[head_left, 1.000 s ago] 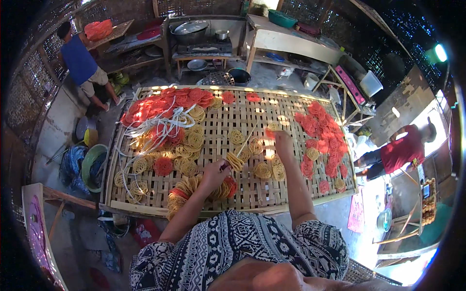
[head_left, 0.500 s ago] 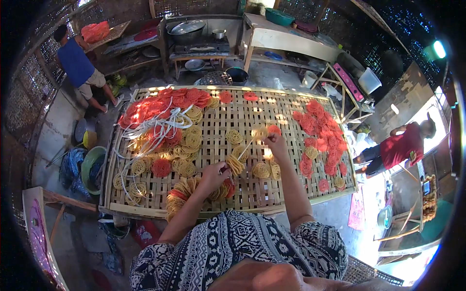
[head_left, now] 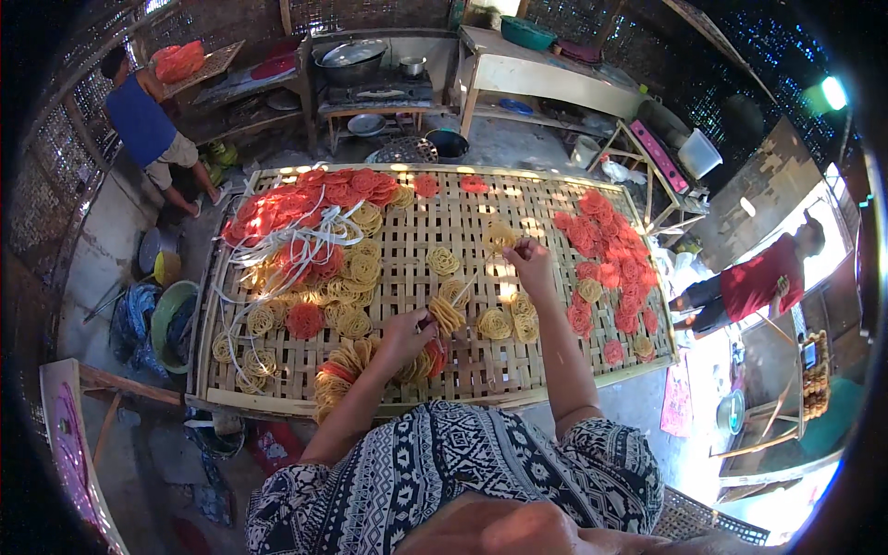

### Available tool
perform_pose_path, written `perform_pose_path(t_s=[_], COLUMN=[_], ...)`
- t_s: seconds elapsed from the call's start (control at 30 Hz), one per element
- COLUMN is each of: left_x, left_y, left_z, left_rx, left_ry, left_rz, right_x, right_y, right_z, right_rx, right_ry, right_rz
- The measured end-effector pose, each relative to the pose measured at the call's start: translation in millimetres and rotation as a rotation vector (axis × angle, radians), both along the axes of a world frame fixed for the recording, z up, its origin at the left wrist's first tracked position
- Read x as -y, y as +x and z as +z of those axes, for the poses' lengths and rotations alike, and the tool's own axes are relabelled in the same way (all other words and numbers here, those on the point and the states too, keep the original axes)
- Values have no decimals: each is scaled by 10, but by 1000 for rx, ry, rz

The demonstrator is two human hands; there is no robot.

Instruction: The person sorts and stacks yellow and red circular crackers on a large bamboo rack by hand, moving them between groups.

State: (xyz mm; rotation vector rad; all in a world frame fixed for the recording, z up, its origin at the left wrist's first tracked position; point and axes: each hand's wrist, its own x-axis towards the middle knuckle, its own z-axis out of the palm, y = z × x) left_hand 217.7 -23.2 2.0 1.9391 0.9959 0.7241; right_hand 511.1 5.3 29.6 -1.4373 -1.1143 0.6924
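Note:
My left hand (head_left: 404,339) is closed round a small stack of yellow coiled crackers (head_left: 448,316), which are threaded on a thin white strip (head_left: 470,283). The strip's upper end sticks out toward the far right. Above the slatted bamboo rack (head_left: 462,365), my right hand (head_left: 531,267) pinches a single yellow coiled cracker (head_left: 499,237) at its edge. That cracker is apart from the strip. Under my left forearm, a long row of yellow and red crackers (head_left: 338,375) lies at the rack's near edge. A few loose yellow crackers (head_left: 494,324) lie between my hands.
Red crackers (head_left: 606,240) are piled at the rack's right. White strips (head_left: 301,236) lie over red and yellow crackers at its left. A person in blue (head_left: 143,120) stands far left; another in dark red (head_left: 763,277) is at the right. Stove, pots and benches line the back.
My right hand has moved slightly up with the yellow cracker, away from the strip's end. A red cracker seen beside its fingers no longer shows. My left hand stays almost still.

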Motion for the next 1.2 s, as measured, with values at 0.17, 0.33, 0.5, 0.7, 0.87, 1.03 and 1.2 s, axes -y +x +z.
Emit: perform_pose_path(t_s=[0.17, 0.33, 0.5, 0.7, 0.87, 1.03, 1.2], left_x=[26, -2, 3, -26, -7, -23, -25], left_y=[-1, -29, -37, 8, -15, 8, 0], left_z=[55, -51, -21, -78, -35, -64, -88], left_rx=[65, 118, 94, 40, -5, -22, 28], left_ry=[-54, -93, -38, -49, -45, -32, -52], left_rz=[3, 67, 82, 14, 6, -15, -11], right_x=[59, 164, 170, 13, 123, 191, 248], right_y=[-127, -376, -660, 6, 35, -14, -60], right_z=[100, -61, -578, -460, -14, 108, 213], right_rx=[300, 413, 1184, -59, -264, -278, -142], right_ry=[-54, -194, 58, -111, -50, 66, 83], right_rz=[21, 529, 101, 108, 38, -9, 33])
